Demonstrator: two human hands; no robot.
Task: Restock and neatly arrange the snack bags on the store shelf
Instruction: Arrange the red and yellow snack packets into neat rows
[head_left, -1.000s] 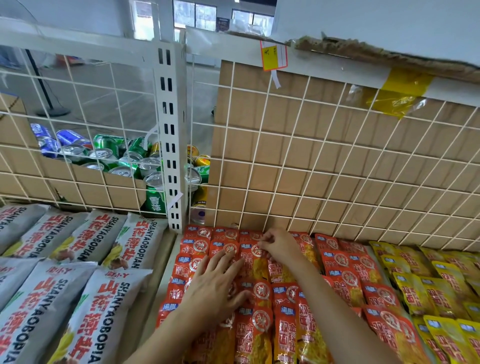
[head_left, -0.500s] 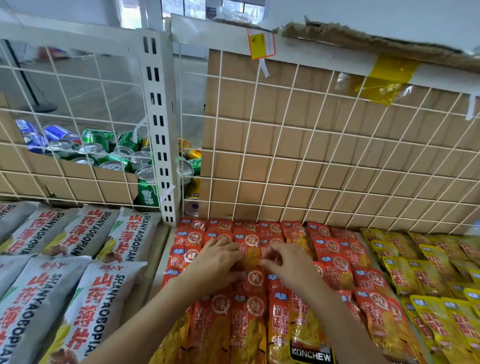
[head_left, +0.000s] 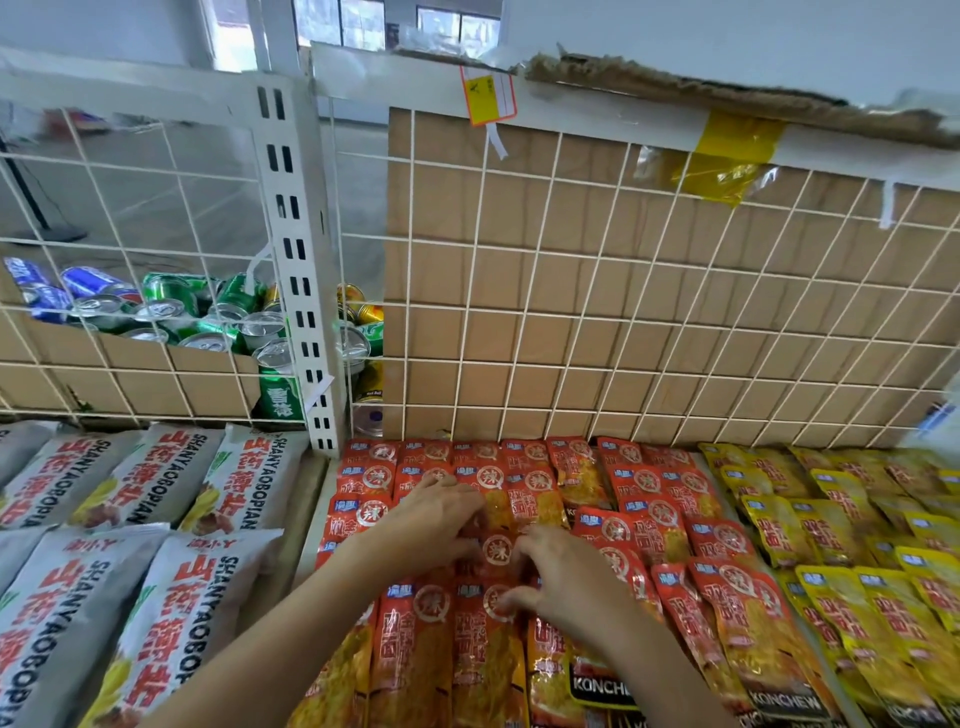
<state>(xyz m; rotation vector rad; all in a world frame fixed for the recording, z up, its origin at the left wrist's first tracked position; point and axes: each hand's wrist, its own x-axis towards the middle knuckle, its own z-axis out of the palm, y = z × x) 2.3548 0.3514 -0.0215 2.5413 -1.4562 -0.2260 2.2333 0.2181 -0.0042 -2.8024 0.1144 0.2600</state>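
Several red snack bags (head_left: 524, 488) lie in overlapping rows on the shelf, in front of a white wire grid. My left hand (head_left: 431, 519) rests palm down on the red bags at the middle left, fingers spread. My right hand (head_left: 561, 577) lies just right of it and a little nearer to me, fingers curled onto a red bag (head_left: 493, 551) between the two hands. Neither hand lifts a bag. Yellow snack bags (head_left: 841, 530) fill the shelf to the right of the red ones.
Grey-white SHANYAOBOPIAN bags (head_left: 156, 519) fill the shelf section at left, beyond a white slotted upright (head_left: 298, 291). Drink cans (head_left: 171, 312) sit in a cardboard box behind the wire grid (head_left: 623, 312). Brown cardboard backs the grid at right.
Both hands have drawn back toward me along the red bags. The right hand left the back row and now sits beside the left hand. The view has shifted slightly.
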